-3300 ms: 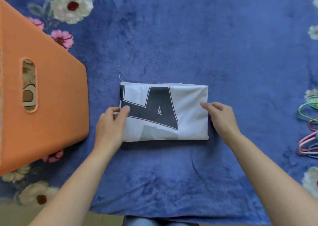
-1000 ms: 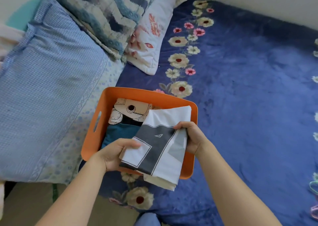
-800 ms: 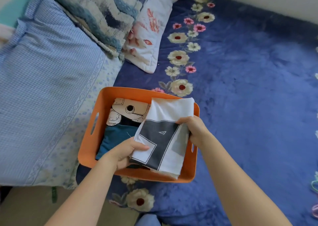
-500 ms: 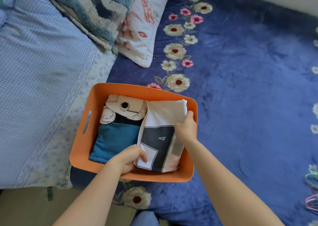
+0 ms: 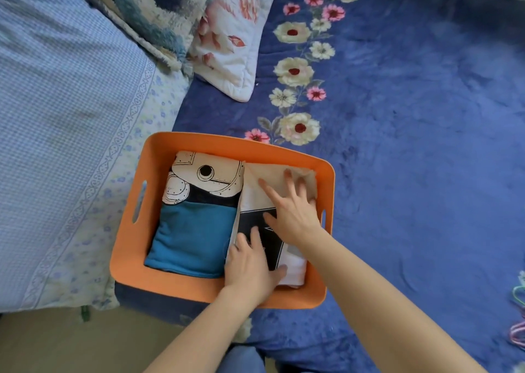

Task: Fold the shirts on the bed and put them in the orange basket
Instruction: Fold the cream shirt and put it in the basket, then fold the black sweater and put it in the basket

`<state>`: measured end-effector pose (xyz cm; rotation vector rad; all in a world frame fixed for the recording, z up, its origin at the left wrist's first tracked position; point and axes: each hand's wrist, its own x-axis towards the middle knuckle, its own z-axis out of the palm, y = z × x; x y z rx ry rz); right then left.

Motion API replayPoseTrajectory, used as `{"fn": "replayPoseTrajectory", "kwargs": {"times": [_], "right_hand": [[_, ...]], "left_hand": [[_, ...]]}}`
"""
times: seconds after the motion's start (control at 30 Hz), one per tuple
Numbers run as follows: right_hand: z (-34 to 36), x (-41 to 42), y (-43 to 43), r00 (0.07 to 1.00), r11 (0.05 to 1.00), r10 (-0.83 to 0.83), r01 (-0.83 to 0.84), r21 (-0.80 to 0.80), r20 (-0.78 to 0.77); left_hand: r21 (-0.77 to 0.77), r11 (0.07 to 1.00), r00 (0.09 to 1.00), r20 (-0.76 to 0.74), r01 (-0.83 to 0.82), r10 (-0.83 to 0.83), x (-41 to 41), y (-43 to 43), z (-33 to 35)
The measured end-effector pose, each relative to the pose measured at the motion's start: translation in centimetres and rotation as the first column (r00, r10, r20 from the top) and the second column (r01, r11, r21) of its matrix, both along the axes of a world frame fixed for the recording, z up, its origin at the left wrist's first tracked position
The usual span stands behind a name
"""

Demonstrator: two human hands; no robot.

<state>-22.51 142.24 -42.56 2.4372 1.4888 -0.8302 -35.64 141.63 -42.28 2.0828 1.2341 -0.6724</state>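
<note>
While their fingers lie straight and grip nothing, the right hand (image 5: pixel 292 213) and left hand (image 5: pixel 250 267) press the folded white shirt (image 5: pixel 254 199) (black print half hidden under them) in the right half of the orange basket (image 5: pixel 227 142), touching a teal shirt (image 5: pixel 193 239); a floral pillow (image 5: pixel 235 45) lies beyond.

A teal shirt (image 5: pixel 193 239) and white shirt (image 5: pixel 295 267) fill the orange basket (image 5: pixel 227 143); the blue blanket (image 5: pixel 412 145) rightward lies open.
</note>
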Motion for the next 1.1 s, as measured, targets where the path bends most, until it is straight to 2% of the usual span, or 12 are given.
{"fn": "replayPoseTrajectory", "kwargs": {"times": [0.07,0.13,0.3,0.4,0.53,0.63,0.8,0.93,0.97,1.1], "right_hand": [[-1.2,0.3,1.0,1.0,0.999,0.016,-0.016,-0.036,-0.006],[-2.4,0.4,1.5,0.999,0.998,0.029,-0.027,-0.053,0.025],[-5.2,0.7,2.0,0.994,0.992,0.067,-0.057,-0.112,0.085],[-5.5,1.4,2.1,0.996,0.989,0.083,-0.08,-0.123,0.021],[-3.8,2.7,1.8,0.99,0.981,0.084,-0.102,-0.166,-0.112],[-0.8,2.7,-0.2,0.99,0.99,0.062,-0.077,-0.122,-0.127],[4.4,0.9,-5.1,0.989,0.985,0.145,-0.144,0.098,-0.008],[8.2,0.8,-11.5,0.999,0.983,0.03,-0.034,0.182,0.024],[8.8,0.9,-13.2,1.0,0.985,-0.016,0.013,0.172,0.017],[12.5,2.3,-22.3,0.98,0.97,-0.199,0.195,0.148,0.015]], "left_hand": [[-0.097,0.995,0.996,-0.089,-0.003,-0.006,0.8,-0.2,-1.4],[-0.128,0.992,0.99,-0.137,-0.005,-0.013,1.2,0.1,-2.3],[-0.117,0.993,0.981,-0.192,-0.024,0.001,1.4,-0.2,-4.1],[-0.114,0.993,0.982,-0.19,-0.038,0.015,1.7,-0.4,-4.5],[-0.207,0.976,0.985,-0.169,-0.069,0.033,1.3,0.1,-4.0],[-0.263,0.96,0.989,-0.13,-0.099,0.066,0.8,0.5,-2.5],[-0.214,0.972,0.994,0.029,-0.095,0.103,0.1,-0.7,1.3],[-0.222,0.971,0.989,0.098,-0.087,0.111,0.9,-4.3,5.2],[-0.201,0.977,0.988,0.121,-0.072,0.098,1.1,-5.3,6.1],[0.044,0.998,0.971,0.234,0.046,-0.055,3.1,-10.9,9.5]]}}
